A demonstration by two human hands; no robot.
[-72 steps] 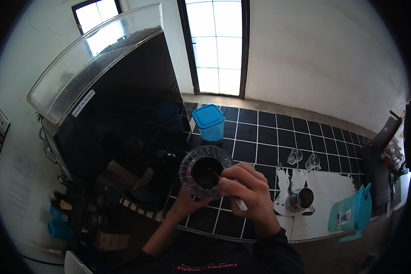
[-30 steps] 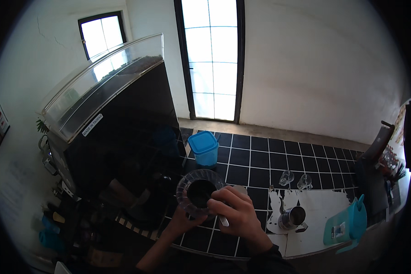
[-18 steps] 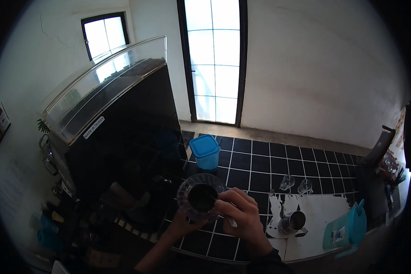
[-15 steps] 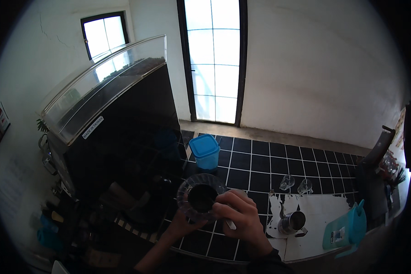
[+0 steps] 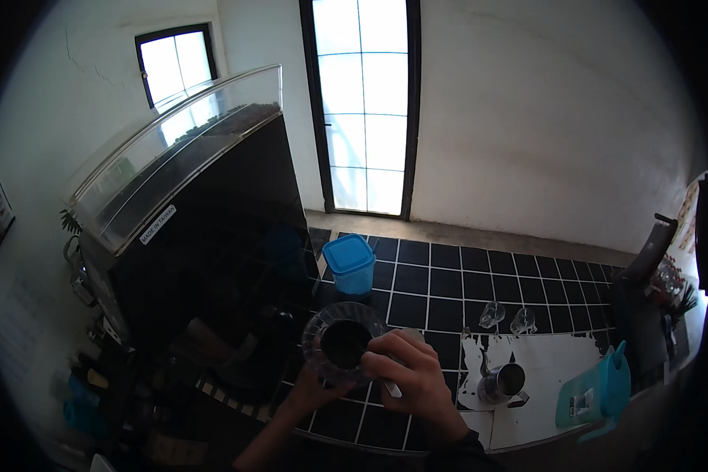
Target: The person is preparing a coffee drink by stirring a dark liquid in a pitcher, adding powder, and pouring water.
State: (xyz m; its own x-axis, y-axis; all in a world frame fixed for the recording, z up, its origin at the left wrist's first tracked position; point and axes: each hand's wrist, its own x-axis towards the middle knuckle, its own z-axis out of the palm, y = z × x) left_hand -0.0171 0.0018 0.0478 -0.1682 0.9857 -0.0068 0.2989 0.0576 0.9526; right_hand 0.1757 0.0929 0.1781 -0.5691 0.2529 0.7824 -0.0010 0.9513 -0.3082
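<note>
Clear, fluted bowl (image 5: pixel 312 337), mouth up, dark inside, held over the bench (image 5: pixel 413 279); spoon (image 5: pixel 392 388), gripped slantwise at the bowl's right side.

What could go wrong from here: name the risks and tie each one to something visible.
The dark contents might slop out of the clear ribbed bowl if the right grip jerks the spoon.

The bowl might slip: the left grip steadies it, and whether it also rests on something is hidden.

The turquoise pitcher is close to the counter's near edge, so a bump could send it off.
</note>
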